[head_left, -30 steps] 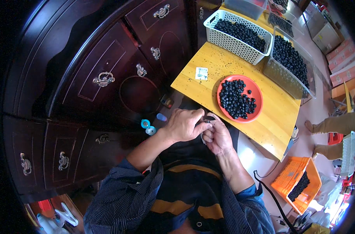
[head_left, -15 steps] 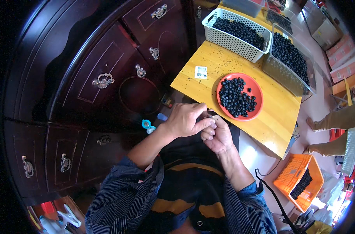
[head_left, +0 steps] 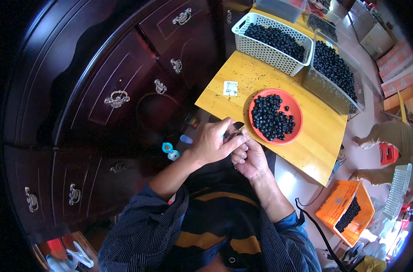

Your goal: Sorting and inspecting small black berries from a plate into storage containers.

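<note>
Desk point(head_left: 315, 140): right of the cabinet point(head_left: 111, 81)
Plate point(head_left: 296, 107): on the desk, under beads point(head_left: 269, 118)
Basket point(head_left: 263, 53): behind the plate
Tub point(head_left: 325, 94): right of the basket
Card point(head_left: 230, 88): left of the plate
Left hand point(head_left: 211, 143): beside the right hand point(head_left: 252, 159)

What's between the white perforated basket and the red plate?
Head view: only yellow tabletop strewn with dark specks between basket and plate; white card sits left of that stretch.
</note>
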`<state>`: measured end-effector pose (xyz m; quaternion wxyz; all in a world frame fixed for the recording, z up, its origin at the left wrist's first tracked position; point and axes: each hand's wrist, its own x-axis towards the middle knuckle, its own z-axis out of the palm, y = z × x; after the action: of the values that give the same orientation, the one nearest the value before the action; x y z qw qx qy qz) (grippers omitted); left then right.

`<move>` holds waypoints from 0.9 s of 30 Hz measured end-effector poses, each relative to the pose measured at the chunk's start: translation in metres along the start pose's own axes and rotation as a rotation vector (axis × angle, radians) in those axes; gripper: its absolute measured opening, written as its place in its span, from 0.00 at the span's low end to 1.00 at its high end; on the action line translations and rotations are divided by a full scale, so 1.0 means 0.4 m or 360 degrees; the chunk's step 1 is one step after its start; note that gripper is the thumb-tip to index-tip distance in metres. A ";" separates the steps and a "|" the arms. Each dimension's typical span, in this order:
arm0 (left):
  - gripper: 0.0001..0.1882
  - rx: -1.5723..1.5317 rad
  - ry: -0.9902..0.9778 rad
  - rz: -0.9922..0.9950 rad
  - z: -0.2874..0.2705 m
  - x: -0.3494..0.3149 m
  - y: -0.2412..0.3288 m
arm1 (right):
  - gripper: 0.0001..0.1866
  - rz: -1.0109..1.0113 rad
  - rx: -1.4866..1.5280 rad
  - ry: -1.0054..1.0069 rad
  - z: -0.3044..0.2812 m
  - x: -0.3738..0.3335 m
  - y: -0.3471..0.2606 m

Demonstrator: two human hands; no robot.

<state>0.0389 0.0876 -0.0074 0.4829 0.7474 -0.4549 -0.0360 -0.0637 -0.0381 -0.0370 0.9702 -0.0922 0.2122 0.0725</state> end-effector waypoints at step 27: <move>0.04 -0.0639 -0.0123 -0.0681 0.048 -0.078 -0.185 | 0.13 -0.0396 0.0281 -0.0150 0.026 0.111 -0.225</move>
<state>0.0589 0.1058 -0.0853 0.5848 0.7139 -0.2889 -0.2547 -0.0034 -0.1189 -0.0333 0.9848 -0.0286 0.1591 -0.0631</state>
